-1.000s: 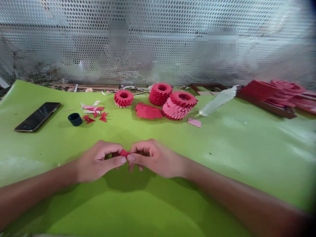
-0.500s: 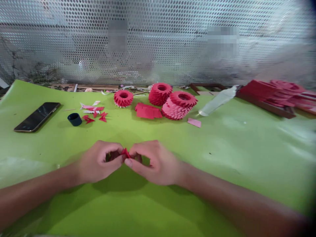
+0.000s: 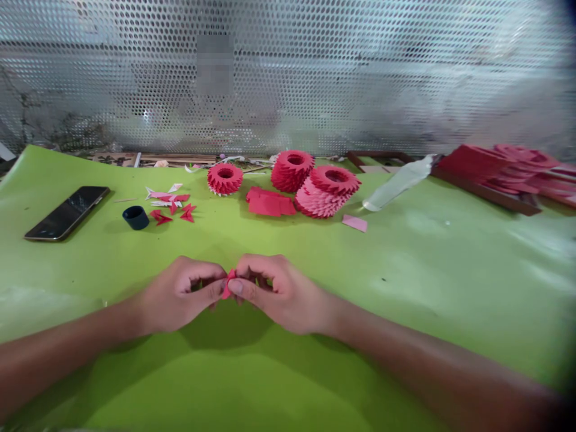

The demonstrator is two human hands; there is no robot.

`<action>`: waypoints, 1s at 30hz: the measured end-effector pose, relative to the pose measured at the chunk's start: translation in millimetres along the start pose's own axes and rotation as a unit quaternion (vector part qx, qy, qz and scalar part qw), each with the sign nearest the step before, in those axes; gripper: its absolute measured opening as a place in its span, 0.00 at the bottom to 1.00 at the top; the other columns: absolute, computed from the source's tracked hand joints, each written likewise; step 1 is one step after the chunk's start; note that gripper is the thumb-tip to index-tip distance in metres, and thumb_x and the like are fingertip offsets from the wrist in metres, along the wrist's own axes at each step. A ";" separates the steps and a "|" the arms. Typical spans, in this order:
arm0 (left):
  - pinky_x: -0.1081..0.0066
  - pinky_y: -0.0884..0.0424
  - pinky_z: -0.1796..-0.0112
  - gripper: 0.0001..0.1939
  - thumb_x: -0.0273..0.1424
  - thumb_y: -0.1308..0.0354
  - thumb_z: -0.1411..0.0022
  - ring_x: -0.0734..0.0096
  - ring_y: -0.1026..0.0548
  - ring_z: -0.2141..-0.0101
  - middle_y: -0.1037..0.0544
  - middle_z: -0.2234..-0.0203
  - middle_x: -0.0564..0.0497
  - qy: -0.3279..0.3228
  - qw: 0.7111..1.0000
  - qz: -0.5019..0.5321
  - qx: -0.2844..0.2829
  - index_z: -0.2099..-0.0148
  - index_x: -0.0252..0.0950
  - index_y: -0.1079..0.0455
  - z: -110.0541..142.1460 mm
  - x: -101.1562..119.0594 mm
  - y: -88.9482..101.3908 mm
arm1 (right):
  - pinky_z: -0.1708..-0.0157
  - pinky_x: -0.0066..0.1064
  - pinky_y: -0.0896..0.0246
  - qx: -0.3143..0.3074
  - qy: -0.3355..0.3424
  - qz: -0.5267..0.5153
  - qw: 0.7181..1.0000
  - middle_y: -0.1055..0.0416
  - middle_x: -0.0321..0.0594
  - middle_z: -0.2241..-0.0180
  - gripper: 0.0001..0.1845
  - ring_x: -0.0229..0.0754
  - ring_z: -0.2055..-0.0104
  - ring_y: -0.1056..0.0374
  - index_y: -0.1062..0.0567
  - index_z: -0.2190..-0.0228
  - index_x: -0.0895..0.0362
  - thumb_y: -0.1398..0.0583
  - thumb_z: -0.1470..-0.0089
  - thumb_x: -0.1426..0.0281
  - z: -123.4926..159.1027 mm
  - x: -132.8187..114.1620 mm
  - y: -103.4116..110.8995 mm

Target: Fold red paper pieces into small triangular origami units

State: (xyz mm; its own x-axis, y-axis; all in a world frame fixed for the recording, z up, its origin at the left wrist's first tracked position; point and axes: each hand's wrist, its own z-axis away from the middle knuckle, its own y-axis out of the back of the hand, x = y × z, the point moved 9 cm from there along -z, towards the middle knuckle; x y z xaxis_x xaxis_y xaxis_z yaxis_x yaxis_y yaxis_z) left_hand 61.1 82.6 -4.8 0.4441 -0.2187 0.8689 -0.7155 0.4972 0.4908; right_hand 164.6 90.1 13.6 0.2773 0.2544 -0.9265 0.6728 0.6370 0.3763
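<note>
A small red folded paper piece (image 3: 228,284) is pinched between both hands, low over the green table cover (image 3: 279,384). My left hand (image 3: 180,294) grips its left side between thumb and fingers. On the other side, my right hand (image 3: 283,294) presses it with the thumb in front; the fingertips behind are partly hidden. Beyond the hands lie several red folded pieces (image 3: 188,213) and a dark ring-shaped cap (image 3: 135,218). Farther back is a stack of red paper slips (image 3: 270,203).
Red ringed paper models (image 3: 225,179) stand at the back, one red and pink (image 3: 327,192). A phone (image 3: 67,213) lies left. Toward the right are a pink slip (image 3: 354,223), a clear bottle (image 3: 398,183) and a tray (image 3: 490,189) of red paper. Perforated metal sheeting (image 3: 288,78) rises behind.
The red paper piece has turned between the fingers and now shows a flatter face. My right thumb has shifted up onto it. The things on the table stay in place.
</note>
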 end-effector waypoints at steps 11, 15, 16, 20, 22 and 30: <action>0.75 0.43 0.78 0.18 0.39 0.52 0.29 0.75 0.36 0.79 0.29 0.80 0.54 0.000 0.999 -0.051 0.006 0.69 0.35 0.31 0.4 3.7 3.2 | 0.80 0.24 0.50 0.028 -0.019 0.024 0.999 0.32 0.32 0.78 0.20 0.32 0.78 0.41 0.31 0.74 0.57 0.40 0.38 0.56 0.5 5.0 6.5; 0.74 0.42 0.77 0.19 0.39 0.54 0.29 0.74 0.34 0.79 0.28 0.79 0.54 -0.003 0.997 -0.071 -0.002 0.69 0.35 0.32 1.1 7.7 0.7 | 0.79 0.24 0.51 0.037 -0.003 0.060 0.998 0.36 0.31 0.79 0.20 0.32 0.79 0.43 0.31 0.74 0.57 0.44 0.35 0.57 0.3 3.3 7.7; 0.74 0.43 0.77 0.19 0.39 0.53 0.29 0.74 0.34 0.79 0.28 0.79 0.54 -0.006 0.997 -0.079 -0.002 0.69 0.35 0.31 1.1 8.9 -0.1 | 0.79 0.24 0.51 0.045 0.003 0.071 0.996 0.37 0.31 0.79 0.20 0.32 0.78 0.43 0.31 0.74 0.58 0.45 0.35 0.58 0.5 1.9 8.5; 0.74 0.44 0.77 0.15 0.38 0.48 0.31 0.73 0.34 0.79 0.27 0.79 0.54 -0.032 0.989 -0.140 0.022 0.66 0.35 0.28 0.5 14.3 0.2 | 0.77 0.25 0.50 0.053 0.018 0.098 0.994 0.37 0.32 0.79 0.20 0.32 0.77 0.42 0.32 0.76 0.58 0.47 0.34 0.63 1.2 -1.9 8.7; 0.73 0.43 0.75 0.15 0.35 0.51 0.30 0.72 0.32 0.78 0.26 0.78 0.53 -0.072 0.977 -0.195 0.036 0.66 0.36 0.28 1.2 20.4 0.5 | 0.77 0.25 0.50 0.054 0.018 0.103 0.993 0.37 0.32 0.79 0.20 0.32 0.77 0.42 0.30 0.75 0.58 0.48 0.33 0.62 0.8 -1.5 9.2; 0.74 0.42 0.75 0.20 0.34 0.54 0.28 0.73 0.31 0.80 0.26 0.81 0.53 -0.075 0.968 -0.235 0.047 0.72 0.35 0.32 2.6 20.9 6.6 | 0.77 0.26 0.49 0.026 0.004 0.152 0.988 0.30 0.34 0.75 0.18 0.34 0.76 0.38 0.27 0.70 0.58 0.45 0.34 0.59 -1.1 3.1 5.0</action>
State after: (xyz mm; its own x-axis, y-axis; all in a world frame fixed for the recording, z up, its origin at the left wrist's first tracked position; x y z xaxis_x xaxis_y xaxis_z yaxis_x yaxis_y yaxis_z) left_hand 64.3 79.2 16.8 0.6539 -0.5253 0.5444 -0.5021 0.2369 0.8317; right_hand 168.1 94.9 12.6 0.4661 0.4336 -0.7712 0.5938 0.4928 0.6360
